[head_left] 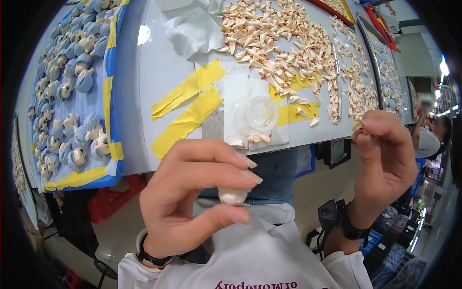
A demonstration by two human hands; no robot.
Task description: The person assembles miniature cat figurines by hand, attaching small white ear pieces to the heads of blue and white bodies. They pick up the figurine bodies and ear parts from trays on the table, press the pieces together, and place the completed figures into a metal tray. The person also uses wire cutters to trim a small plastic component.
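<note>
My left hand (192, 192) is closed round a small pale, rounded piece (233, 196), gripped between thumb and fingers in front of my body. The fingers hide much of that piece, so I cannot tell its full shape. Off to the right, my right hand (385, 154) is raised with thumb and fingertips pinched together. A tiny dark reddish spot shows at those fingertips; what they hold is too small to name. Between the hands, a shallow clear round dish (262, 113) sits on a taped-down sheet (231, 96). Several cream pieces with red tips (260, 138) lie at the sheet's near edge.
A blue tray (115, 159) edged with yellow tape holds many small doll heads with blue hair (84, 79) at left. Loose cream, red-tipped pieces (284, 38) cover the table's far right. A white cloth (192, 31) lies beside them. Another person (430, 139) is at far right.
</note>
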